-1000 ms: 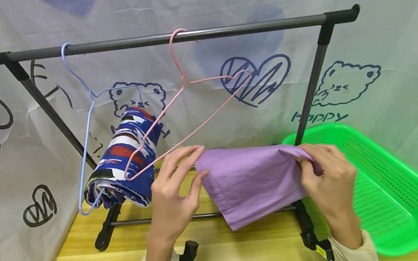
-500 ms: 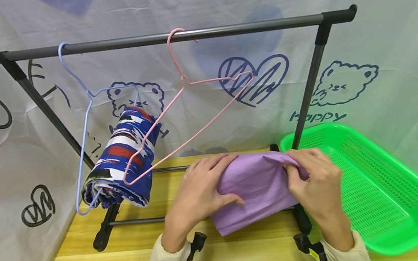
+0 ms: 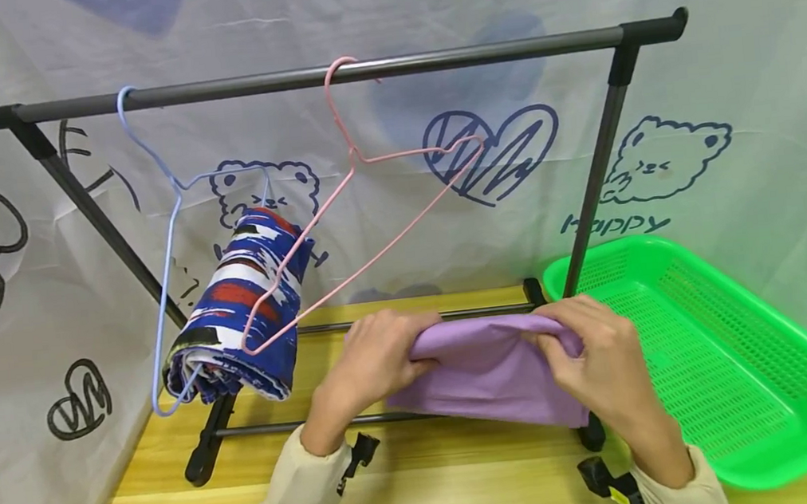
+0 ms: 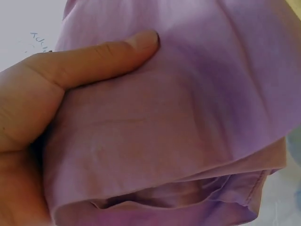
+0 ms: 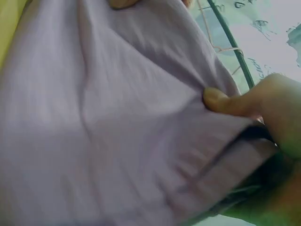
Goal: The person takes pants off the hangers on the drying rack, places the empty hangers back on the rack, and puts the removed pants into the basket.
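Note:
A folded piece of purple fabric (image 3: 487, 381) is stretched between my two hands, in front of the lower bars of the rack. My left hand (image 3: 377, 358) grips its upper left part, the thumb lying flat across the front in the left wrist view and the other fingers hidden behind. At the upper right corner, my right hand (image 3: 596, 355) pinches the fabric (image 5: 117, 122), and creases run out from the thumb in the right wrist view. Loose folded layers with a stitched seam show along the edge of the fabric (image 4: 131, 136) in the left wrist view.
Above stands a dark metal garment rack (image 3: 501, 52). On its rail hang a pink hanger (image 3: 353, 154), bare, and a blue hanger (image 3: 178, 188) carrying a rolled blue, white and red patterned cloth (image 3: 237, 286). A green plastic basket (image 3: 761, 309) sits at the right on the wooden table (image 3: 482, 493).
My left hand has moved right and taken hold of the purple fabric, its fingers going from spread to gripping. My right hand keeps its pinch and has shifted slightly left and down.

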A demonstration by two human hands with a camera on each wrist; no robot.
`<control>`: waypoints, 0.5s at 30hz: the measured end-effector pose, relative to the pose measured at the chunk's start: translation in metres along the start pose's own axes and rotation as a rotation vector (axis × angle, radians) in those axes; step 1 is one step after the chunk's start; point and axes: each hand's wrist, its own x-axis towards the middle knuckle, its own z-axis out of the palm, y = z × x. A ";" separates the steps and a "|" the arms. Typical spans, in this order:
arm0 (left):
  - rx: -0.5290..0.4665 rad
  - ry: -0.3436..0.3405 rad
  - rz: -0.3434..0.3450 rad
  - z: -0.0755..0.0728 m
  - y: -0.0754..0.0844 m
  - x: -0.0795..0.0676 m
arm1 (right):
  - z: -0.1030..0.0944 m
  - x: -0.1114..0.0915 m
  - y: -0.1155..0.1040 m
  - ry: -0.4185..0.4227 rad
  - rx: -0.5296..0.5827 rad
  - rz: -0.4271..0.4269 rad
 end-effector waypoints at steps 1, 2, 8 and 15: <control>-0.011 -0.014 0.006 -0.001 -0.001 0.000 | -0.002 0.000 0.000 -0.034 -0.008 -0.002; -0.020 -0.024 0.013 -0.001 -0.002 0.000 | -0.004 0.001 0.001 -0.067 -0.016 -0.008; -0.055 -0.037 0.039 -0.005 -0.006 0.001 | -0.018 0.009 0.003 -0.293 -0.032 -0.037; -0.105 -0.094 0.075 -0.007 -0.002 0.006 | -0.035 0.018 0.007 -0.718 -0.050 0.017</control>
